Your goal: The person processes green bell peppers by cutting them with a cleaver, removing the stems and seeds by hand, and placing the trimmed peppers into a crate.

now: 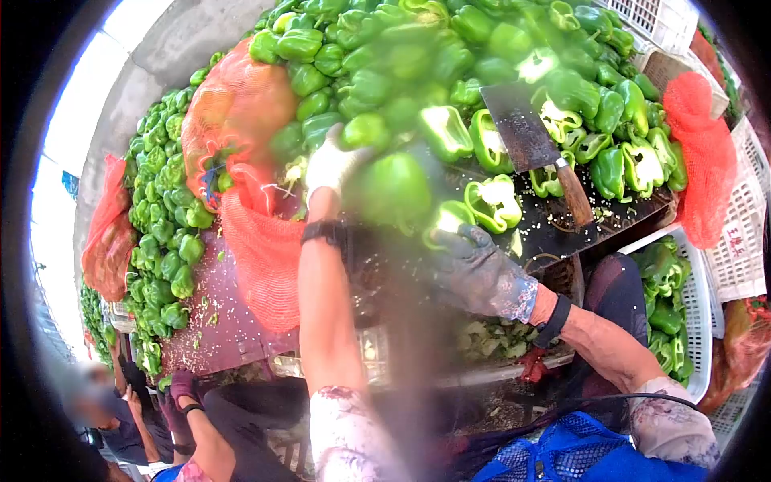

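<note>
My left hand (331,165), in a white glove, reaches to the front of the pepper heap, its fingers around a green bell pepper (367,130). A smear on the lens blurs this area, and a large blurred green pepper (395,186) shows beside the wrist. Lower right, my right hand (482,271), in a stained grey glove, curls its fingers at a piece of green pepper (454,214). Just beyond lies a cut pepper half (493,202) with its pale inside showing. A cleaver (518,124) with a wooden handle rests across the dark board (538,233), among more halves.
Heaped green peppers (345,48) cover the back. An orange mesh sack (237,112) stands left, and a red mesh bag (697,153) hangs right. A white basket (700,321) holds cut peppers near my right knee. At lower left, another person's gloved hand (181,386) is close to peppers.
</note>
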Motion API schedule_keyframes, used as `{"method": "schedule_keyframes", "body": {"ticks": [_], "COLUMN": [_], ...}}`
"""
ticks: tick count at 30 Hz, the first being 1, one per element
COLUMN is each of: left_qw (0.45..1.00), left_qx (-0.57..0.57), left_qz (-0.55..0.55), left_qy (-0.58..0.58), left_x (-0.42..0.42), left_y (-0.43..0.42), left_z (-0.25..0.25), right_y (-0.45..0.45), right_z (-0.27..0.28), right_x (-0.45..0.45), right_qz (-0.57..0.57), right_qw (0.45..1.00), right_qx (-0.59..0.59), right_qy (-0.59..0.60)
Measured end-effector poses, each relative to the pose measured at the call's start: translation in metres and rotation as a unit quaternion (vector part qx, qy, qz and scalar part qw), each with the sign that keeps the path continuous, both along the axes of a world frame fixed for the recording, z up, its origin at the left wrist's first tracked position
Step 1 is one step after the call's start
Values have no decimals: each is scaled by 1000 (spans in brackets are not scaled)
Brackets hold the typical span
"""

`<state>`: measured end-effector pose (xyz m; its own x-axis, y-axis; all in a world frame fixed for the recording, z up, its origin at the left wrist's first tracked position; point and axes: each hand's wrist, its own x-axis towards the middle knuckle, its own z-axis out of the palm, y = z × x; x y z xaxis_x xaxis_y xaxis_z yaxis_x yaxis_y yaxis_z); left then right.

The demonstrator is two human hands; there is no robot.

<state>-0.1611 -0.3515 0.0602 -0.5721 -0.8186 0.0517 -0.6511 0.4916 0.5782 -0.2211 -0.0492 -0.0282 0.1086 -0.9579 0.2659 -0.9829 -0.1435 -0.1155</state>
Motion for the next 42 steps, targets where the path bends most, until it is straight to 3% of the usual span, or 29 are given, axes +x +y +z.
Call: {"method": "schedule_keyframes", "body": {"ticks": [1,2,3,4,5,7,9,10,12,15,17,18,19,21,22,23,24,25,26,27,29,31,33,36,38,39,40,41,42], "left_qw": [998,990,978,976,941,923,897,893,918,940,881,929,916,899,871,840,882,917,950,954,945,976,970,974,975,973,987,993,993], "left_qx": [18,36,54,87,115,159,149,71,83,179,308,200,208,252,303,352,266,180,16,-148,-262,69,-120,-116,-136,-166,-95,-21,-2], "left_qz": [-12,-21,-31,-21,-56,-80,-3,14,17,-51,-107,-119,-128,-116,-131,-148,-104,-49,-36,-22,-12,-70,-89,-120,-117,-103,-109,-115,-117], "left_qy": [66,132,198,201,312,342,417,444,388,285,343,288,318,340,364,386,374,352,310,260,193,195,-189,-151,-130,-124,-75,-24,-12], "left_x": [2,5,9,14,17,22,18,15,6,-17,-27,-33,-35,-33,-29,-23,-23,-23,-28,-35,-55,-81,-107,-106,-90,-77,-63,-50,-36], "left_y": [4,9,16,30,48,60,50,34,21,21,52,62,72,80,73,56,41,27,-1,-31,-38,-36,-18,-11,-8,-7,-16,-21,-10], "left_z": [-5,-13,-18,-16,-18,-13,-14,-20,-21,-16,-5,-6,-9,-9,-11,-14,-6,2,-3,-8,8,10,24,22,25,27,26,20,22], "right_y": [-1,-3,-5,-5,-5,-2,-1,-1,0,3,2,3,5,6,1,1,-1,8,10,4,1,5,9,5,6,5,2,6,9], "right_z": [2,-3,-13,-14,-16,-8,0,4,11,17,22,22,14,-13,-21,-26,-18,29,55,55,52,33,12,35,-14,-30,-28,-27,24], "right_x": [2,4,5,5,4,1,-1,-2,-6,-9,-10,-11,-11,-2,8,7,7,5,4,5,9,6,1,0,0,3,6,7,9], "right_qz": [-9,23,55,69,81,74,67,61,40,39,47,54,61,78,80,71,60,40,17,6,-23,-23,11,47,75,54,27,25,23], "right_qw": [998,983,911,871,823,901,974,993,982,952,960,968,981,984,902,893,883,965,990,982,957,974,996,993,972,993,999,998,997], "right_qx": [-14,-4,9,18,25,23,-10,-33,-79,-75,-65,-60,-53,-27,-8,25,56,102,143,189,283,215,60,91,29,-6,-45,-18,30], "right_qy": [57,-181,-408,-486,-561,-428,-217,-91,165,294,268,239,178,-160,-424,-444,-462,-239,-4,-21,-53,-72,-69,-58,-221,-105,12,59,62]}}
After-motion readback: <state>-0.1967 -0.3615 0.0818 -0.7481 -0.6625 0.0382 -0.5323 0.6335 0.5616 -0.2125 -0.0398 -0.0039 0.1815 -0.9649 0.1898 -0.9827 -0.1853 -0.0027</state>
